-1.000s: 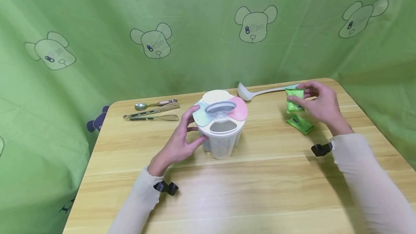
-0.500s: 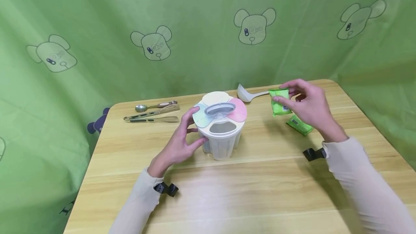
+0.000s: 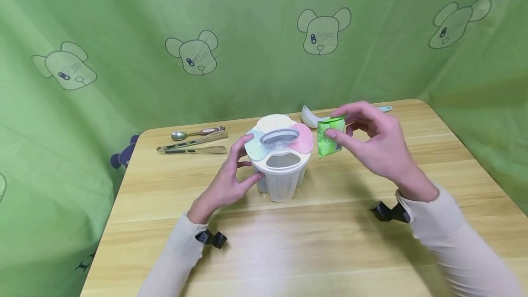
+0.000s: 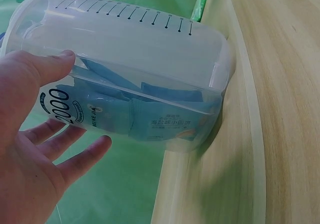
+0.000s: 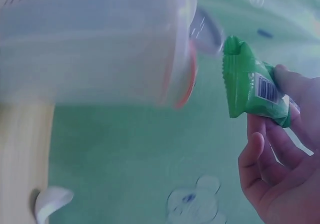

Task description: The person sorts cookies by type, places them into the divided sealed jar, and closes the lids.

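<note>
A clear, lobed food storage container (image 3: 282,184) stands on the table, its lid divided into white, pink and pale blue petals. At its front an opening (image 3: 283,161) shows, with a grey flap (image 3: 279,138) raised behind it. My left hand (image 3: 224,184) grips the container's left side, thumb in front and fingers behind. Blue snack packets (image 4: 167,116) lie inside, as the left wrist view shows. My right hand (image 3: 381,150) pinches a green snack packet (image 3: 330,136) between thumb and fingers, in the air just right of the lid. The packet (image 5: 252,84) bears a barcode.
A spoon (image 3: 198,132) and tongs (image 3: 194,143) lie at the back left of the table. Behind the container rests a white ladle (image 3: 308,117), partly hidden by my right hand. Another green packet (image 4: 199,7) lies on the table. A green curtain (image 3: 255,77) hangs behind.
My right hand has carried the green packet leftward from the table's right side to beside the container's lid. My left hand and the container have stayed in place.
</note>
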Demonstrator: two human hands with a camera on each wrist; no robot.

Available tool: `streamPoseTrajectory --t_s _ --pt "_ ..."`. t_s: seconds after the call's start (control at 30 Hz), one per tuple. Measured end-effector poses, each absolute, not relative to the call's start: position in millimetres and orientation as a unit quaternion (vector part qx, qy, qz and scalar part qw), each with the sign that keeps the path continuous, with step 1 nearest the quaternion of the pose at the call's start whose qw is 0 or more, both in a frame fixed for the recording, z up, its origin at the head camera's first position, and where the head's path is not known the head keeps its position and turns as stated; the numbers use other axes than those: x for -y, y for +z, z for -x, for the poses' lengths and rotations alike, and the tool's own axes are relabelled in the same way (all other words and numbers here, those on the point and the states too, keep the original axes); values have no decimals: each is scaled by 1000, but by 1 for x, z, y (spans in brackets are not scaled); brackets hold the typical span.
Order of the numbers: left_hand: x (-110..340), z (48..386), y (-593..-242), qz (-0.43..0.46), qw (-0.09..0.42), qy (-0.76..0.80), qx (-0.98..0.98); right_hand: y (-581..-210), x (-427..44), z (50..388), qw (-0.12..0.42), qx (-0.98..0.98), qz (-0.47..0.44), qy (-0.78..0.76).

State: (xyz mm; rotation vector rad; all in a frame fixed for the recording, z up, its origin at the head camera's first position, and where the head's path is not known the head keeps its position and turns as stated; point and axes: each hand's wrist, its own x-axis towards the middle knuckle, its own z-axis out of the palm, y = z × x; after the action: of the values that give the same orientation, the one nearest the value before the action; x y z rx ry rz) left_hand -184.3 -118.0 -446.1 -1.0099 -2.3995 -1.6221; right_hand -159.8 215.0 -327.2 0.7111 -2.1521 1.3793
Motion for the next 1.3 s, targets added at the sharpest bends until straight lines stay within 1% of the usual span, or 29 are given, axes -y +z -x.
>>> streamPoseTrajectory --t_s 0.3,0.67,0.87,1.3 --pt "118 183 -445 326 34 -532 781 -325 -184 148 255 755 -301 524" --pt "117 183 -445 329 33 -531 780 -339 -161 153 273 769 -358 453" --pt "117 182 -443 327 28 -531 782 -345 -157 154 285 769 -377 430" --pt "118 183 -443 325 26 -533 781 -344 -164 155 299 784 -368 400"
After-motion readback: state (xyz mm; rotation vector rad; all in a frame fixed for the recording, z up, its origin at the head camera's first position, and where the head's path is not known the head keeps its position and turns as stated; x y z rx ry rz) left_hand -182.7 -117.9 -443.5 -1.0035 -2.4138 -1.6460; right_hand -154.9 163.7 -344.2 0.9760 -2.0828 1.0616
